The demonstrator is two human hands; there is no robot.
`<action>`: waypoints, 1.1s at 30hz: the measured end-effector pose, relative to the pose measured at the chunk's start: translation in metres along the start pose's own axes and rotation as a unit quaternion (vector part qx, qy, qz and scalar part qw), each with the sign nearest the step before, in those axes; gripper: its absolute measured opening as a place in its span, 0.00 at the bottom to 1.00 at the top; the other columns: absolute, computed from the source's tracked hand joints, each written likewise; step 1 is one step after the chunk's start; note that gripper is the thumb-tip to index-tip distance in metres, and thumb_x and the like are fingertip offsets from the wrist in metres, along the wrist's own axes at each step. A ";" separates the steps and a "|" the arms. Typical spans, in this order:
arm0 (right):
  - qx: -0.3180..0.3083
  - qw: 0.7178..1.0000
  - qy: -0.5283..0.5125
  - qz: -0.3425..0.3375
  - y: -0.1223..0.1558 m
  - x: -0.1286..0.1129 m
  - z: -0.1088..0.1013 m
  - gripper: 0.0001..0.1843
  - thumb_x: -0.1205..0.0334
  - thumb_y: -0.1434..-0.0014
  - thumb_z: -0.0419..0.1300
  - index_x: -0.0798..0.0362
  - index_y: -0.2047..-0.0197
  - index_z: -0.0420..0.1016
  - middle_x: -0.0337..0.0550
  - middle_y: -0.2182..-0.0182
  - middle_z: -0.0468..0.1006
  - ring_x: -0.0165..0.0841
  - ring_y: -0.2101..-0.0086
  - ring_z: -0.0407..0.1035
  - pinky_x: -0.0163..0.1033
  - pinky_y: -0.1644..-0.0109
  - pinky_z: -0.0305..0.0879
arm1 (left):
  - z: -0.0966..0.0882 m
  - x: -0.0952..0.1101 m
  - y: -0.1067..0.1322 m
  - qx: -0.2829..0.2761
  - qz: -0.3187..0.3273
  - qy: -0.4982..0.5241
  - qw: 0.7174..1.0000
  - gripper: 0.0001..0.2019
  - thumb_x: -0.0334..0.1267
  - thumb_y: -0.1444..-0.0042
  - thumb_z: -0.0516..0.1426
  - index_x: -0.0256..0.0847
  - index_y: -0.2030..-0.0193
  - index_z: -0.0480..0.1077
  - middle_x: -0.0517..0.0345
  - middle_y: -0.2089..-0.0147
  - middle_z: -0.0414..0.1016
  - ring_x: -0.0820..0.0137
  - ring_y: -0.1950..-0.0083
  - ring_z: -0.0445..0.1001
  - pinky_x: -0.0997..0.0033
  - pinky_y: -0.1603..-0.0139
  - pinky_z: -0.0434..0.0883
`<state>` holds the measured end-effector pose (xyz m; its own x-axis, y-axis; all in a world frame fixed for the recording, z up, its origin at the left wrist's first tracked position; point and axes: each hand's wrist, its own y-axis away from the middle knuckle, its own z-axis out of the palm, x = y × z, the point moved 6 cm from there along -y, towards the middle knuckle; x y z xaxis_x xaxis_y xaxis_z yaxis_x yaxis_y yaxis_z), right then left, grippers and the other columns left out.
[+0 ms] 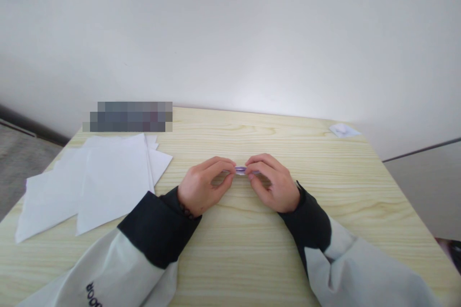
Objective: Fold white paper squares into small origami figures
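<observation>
My left hand (203, 184) and my right hand (273, 182) meet at the middle of a light wooden table (252, 254). Between their pinched fingertips sits a small folded piece of purple paper (240, 169), held just above the tabletop. Both hands have their fingers curled and closed on it from either side. Most of the paper is hidden by the fingers. Both arms wear grey sleeves with black cuffs.
Several white paper sheets (97, 182) lie fanned out on the table's left part. A small white folded paper item (343, 129) lies at the far right corner. A pale wall rises behind the table. The floor shows at the left and right edges.
</observation>
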<state>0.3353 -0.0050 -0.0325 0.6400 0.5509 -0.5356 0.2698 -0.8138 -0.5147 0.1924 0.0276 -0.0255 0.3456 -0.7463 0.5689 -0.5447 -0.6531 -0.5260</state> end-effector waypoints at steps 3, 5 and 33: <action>0.019 1.000 0.012 0.020 0.000 0.002 -0.001 0.06 0.71 0.44 0.54 0.53 0.65 0.71 0.45 0.66 0.74 0.33 0.63 0.69 0.39 0.58 0.68 | -0.001 0.001 0.000 0.016 -0.004 -0.003 1.000 0.04 0.31 0.45 0.56 0.38 0.64 0.72 0.54 0.62 0.77 0.73 0.61 0.76 0.75 0.57 0.73; 0.036 0.999 0.025 0.030 0.000 0.003 -0.001 0.06 0.70 0.43 0.54 0.54 0.65 0.72 0.45 0.67 0.75 0.32 0.64 0.69 0.38 0.58 0.68 | -0.001 0.001 -0.001 0.022 -0.007 -0.012 1.000 0.04 0.31 0.45 0.56 0.38 0.65 0.72 0.55 0.64 0.77 0.73 0.62 0.76 0.76 0.58 0.73; -0.060 0.987 0.133 0.071 -0.002 0.001 0.018 0.09 0.63 0.45 0.58 0.51 0.60 0.75 0.43 0.65 0.71 0.35 0.64 0.63 0.42 0.57 0.60 | 0.014 -0.003 0.002 -0.067 -0.028 -0.124 0.990 0.08 0.35 0.46 0.54 0.38 0.61 0.71 0.52 0.64 0.69 0.66 0.61 0.68 0.64 0.58 0.69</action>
<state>0.3223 0.0007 -0.0438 0.8389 0.3756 -0.3938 0.2375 -0.9038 -0.3560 0.2013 0.0263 -0.0373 0.5464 -0.7281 0.4139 -0.6094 -0.6847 -0.3998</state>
